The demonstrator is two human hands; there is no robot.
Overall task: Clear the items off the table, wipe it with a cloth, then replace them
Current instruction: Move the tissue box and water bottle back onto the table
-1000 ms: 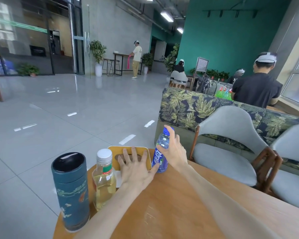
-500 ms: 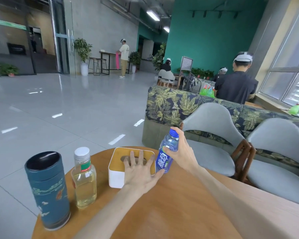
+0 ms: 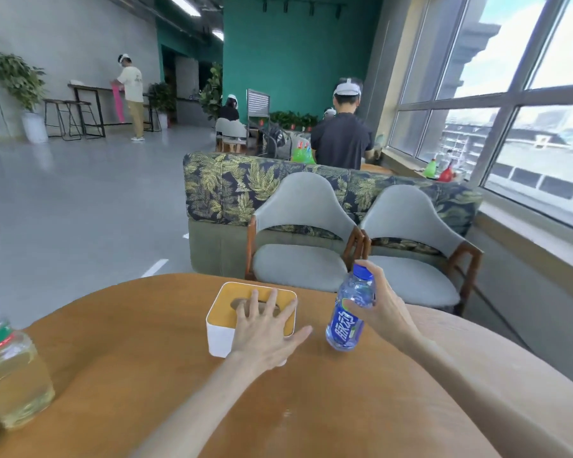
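A white tissue box (image 3: 219, 335) with a yellow wooden lid stands on the round wooden table (image 3: 139, 352). My left hand (image 3: 267, 328) lies flat on the lid, fingers spread over its slot. To its right, my right hand (image 3: 382, 309) grips a blue-capped, blue-labelled drink bottle (image 3: 349, 312), tilted and lifted just above the tabletop. A clear bottle of yellowish liquid (image 3: 9, 371) with a white cap stands at the table's left edge, partly cut off.
Two grey padded chairs (image 3: 301, 233) (image 3: 407, 239) stand just beyond the table, backed by a leaf-patterned sofa (image 3: 225, 190). A person in black (image 3: 341, 133) sits behind it; others are farther off. Windows and a sill run along the right. Open grey floor lies to the left.
My view has swung right: the dark teal canister has left the frame and the yellowish bottle sits at the left edge. The blue bottle has moved right, away from the tissue box.
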